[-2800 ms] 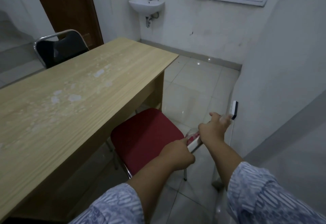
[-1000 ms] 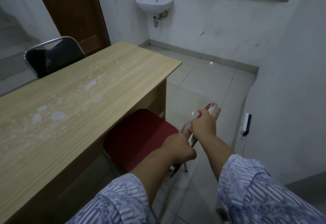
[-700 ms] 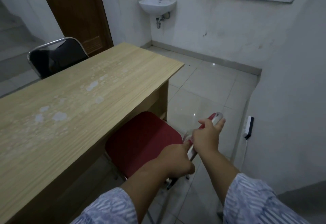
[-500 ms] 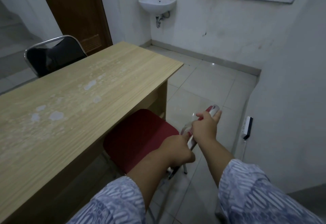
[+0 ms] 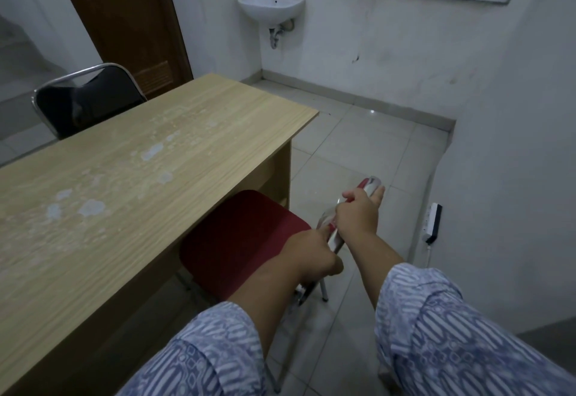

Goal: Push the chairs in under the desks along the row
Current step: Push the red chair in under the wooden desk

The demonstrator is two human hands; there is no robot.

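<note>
A red chair [image 5: 237,239] with a chrome frame stands at the near side of the wooden desk [image 5: 131,171], its seat partly under the desk's edge. Both my hands grip the top rail of its backrest, seen almost edge-on. My left hand [image 5: 311,255] is closed on the nearer part of the rail. My right hand [image 5: 358,215] is closed on the farther part, close to the rail's rounded end. A black chair [image 5: 84,99] with a chrome frame stands at the desk's far side, its backrest rising above the desktop.
A white wall runs close on the right, with a power strip [image 5: 433,222] on the floor against it. A washbasin [image 5: 271,9] hangs on the far wall beside a brown door [image 5: 124,21]. Tiled floor lies past the desk's right end.
Since the oldest frame the red chair's backrest has swung away from the right wall and the seat sits further under the desk. Both hands have kept their grip.
</note>
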